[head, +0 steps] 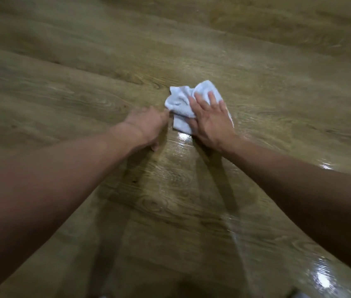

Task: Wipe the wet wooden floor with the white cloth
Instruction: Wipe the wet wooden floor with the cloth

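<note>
A crumpled white cloth (181, 104) lies on the wet wooden floor (170, 190) near the middle of the view. My right hand (211, 119) lies flat on the cloth's right half, fingers spread, pressing it down. My left hand (148, 123) rests on the bare floor just left of the cloth, fingers curled down, its fingertips near the cloth's left edge; whether they touch it is unclear. A shiny wet patch (184, 137) glistens just below the cloth.
Wood-grain planks fill the whole view. More wet glare shows at the right edge (326, 166) and at the lower right (320, 280). Shadows of both arms fall on the floor toward the bottom.
</note>
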`<state>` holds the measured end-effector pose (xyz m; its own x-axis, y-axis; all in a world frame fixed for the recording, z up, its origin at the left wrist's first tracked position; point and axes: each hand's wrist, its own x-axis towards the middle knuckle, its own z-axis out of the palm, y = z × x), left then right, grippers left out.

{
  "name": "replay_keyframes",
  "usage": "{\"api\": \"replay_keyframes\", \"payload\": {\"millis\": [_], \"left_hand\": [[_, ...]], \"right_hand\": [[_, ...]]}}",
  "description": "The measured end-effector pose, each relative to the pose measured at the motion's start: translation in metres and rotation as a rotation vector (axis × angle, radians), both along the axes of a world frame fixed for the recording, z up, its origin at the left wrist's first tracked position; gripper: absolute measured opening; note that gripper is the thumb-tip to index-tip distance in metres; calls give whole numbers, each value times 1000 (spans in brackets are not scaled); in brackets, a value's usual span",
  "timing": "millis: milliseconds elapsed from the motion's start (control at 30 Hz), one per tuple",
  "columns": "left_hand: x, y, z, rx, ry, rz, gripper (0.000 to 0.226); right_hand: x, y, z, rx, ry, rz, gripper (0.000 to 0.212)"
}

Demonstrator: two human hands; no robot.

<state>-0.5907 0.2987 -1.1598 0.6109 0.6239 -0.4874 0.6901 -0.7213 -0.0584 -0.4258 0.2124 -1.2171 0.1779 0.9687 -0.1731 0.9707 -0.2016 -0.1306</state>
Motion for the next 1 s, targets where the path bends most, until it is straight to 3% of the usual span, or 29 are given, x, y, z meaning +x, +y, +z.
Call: {"api": "replay_keyframes", "payload": {"millis": [67, 167, 267, 367, 433, 500, 600, 733, 833, 900, 1000], "left_hand": [[1, 3, 4, -102, -14, 20, 84], [8, 9, 9, -161, 21, 62, 103], [30, -8, 4, -173, 92, 64, 117], [46, -22, -2, -111, -26, 57, 88], [55, -26, -4, -89, -169, -72, 78], [60, -32, -6, -154, -191, -133, 90], [68, -40, -9, -187, -71, -100, 119], [78, -50, -11, -208, 118, -6, 152], [83, -61, -10, -196, 124, 0, 154], [83, -62, -8, -177, 114, -11, 150], [83, -62, -5, -169, 131, -51, 143]], "right_hand": [[-21, -43, -2, 18, -27, 47, 59], [-36, -115, -4, 44, -20, 205, 59], [-6, -124, -5, 42, -25, 263, 56], [35, -92, -5, 27, -5, 38, 55], [53, -67, -5, 25, 40, -152, 57], [52, -56, -3, 39, 64, -240, 59], [23, -83, -4, 73, 71, -248, 58], [1, -145, -3, 70, 34, -50, 58], [52, -136, -1, -4, 8, 152, 62], [88, -109, -3, 20, -15, 31, 62], [115, -72, -2, 43, 40, -339, 59]]}}
